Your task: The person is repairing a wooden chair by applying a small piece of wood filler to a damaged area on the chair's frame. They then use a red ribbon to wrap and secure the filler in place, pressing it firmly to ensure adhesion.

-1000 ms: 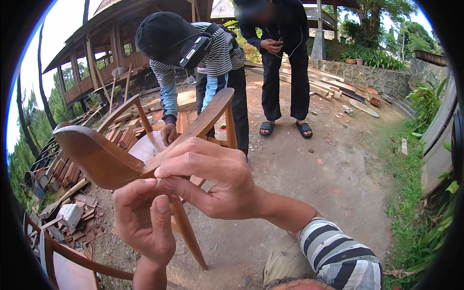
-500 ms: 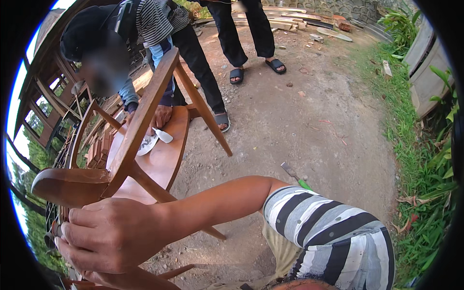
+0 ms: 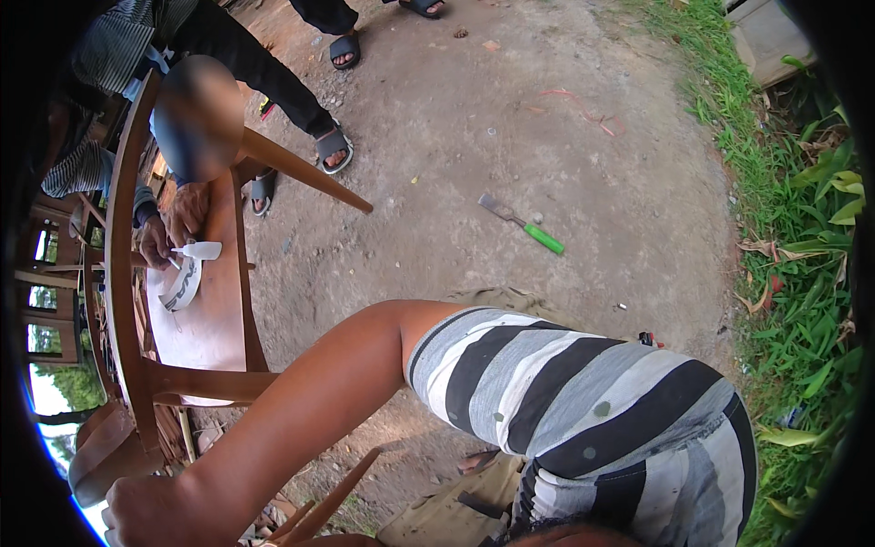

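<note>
1. Bkgd: outdoor bare dirt ground (image 3: 437, 137), w/ a grass strip (image 3: 729, 164) along the R edge.
2. Co-worker (image 3: 260, 73) in dark trousers & sandals bent over the seat, upper L.
3. Brown wooden chair (image 3: 128, 273) stood on the L side, betw. co-worker & wearer; armrest ran lengthwise in view, seat to its R.
4. R arm in a b/w/grey striped sleeve (image 3: 565, 392) reached across to lower L.
5. R hand (image 3: 150, 510) was nr the chair's dark curved back, fingers curled; couldn't tell if they gripped anything. L hand was out of view.
6. Chisel w/ green handle (image 3: 524, 225) lay on the dirt, well apart from the chair.
7. Curved white strip (image 3: 185, 287) w/ dark markings was on the seat.
8. Sm. white bottle (image 3: 202, 250) was at co-worker's fingers, just beside the strip.
</note>
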### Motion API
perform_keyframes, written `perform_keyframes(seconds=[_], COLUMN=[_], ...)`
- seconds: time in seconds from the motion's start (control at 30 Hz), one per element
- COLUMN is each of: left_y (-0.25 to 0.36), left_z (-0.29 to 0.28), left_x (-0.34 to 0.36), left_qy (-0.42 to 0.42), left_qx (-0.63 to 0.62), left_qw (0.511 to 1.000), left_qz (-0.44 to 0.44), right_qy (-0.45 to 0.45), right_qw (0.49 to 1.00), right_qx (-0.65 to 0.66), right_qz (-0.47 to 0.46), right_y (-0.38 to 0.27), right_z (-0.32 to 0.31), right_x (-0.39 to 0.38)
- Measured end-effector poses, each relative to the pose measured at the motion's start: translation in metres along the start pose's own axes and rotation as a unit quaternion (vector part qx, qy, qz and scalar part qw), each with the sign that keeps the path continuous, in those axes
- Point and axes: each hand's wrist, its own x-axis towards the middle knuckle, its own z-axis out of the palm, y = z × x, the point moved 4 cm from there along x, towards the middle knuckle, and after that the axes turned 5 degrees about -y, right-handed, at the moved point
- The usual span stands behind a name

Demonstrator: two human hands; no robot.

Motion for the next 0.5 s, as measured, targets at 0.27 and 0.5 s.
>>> perform_keyframes(seconds=[0.27, 0.5], left_y=[-0.055, -0.048], left_z=[-0.006, 0.000], left_x=[-0.018, -0.036], left_qy=[0.043, -0.061], left_qx=[-0.276, -0.282], left_qw=[0.931, 0.918], left_qz=[-0.235, -0.273], right_qy=[-0.107, -0.103], right_qw=[0.994, 0.987], right_qx=[0.006, 0.119], right_qz=[-0.035, -0.043], right_y=[0.013, 0.010], right_z=[-0.038, -0.097], right_x=[-0.013, 0.007])
